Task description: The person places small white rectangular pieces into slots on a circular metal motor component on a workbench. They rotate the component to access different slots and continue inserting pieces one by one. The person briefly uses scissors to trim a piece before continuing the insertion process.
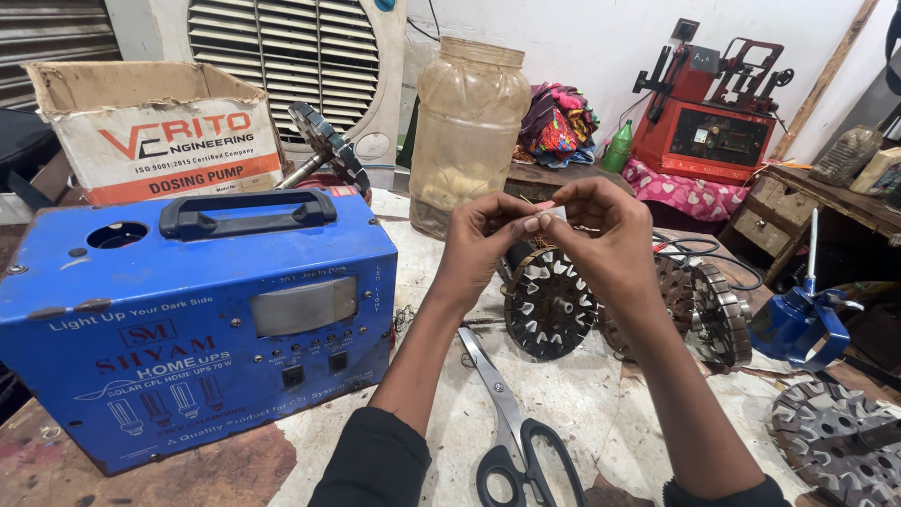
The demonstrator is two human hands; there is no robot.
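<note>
Hands meet above the bench: left hand and right hand pinch a small pink strip over the fan stator. Steady fingertip grip probably matters most.

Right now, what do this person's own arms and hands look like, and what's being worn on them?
Both forearms are bare, with dark sleeves pushed up near the elbows. The left hand and right hand wear no gloves; no rings, watch or bracelets show. The fingernails look short and plain.
</note>
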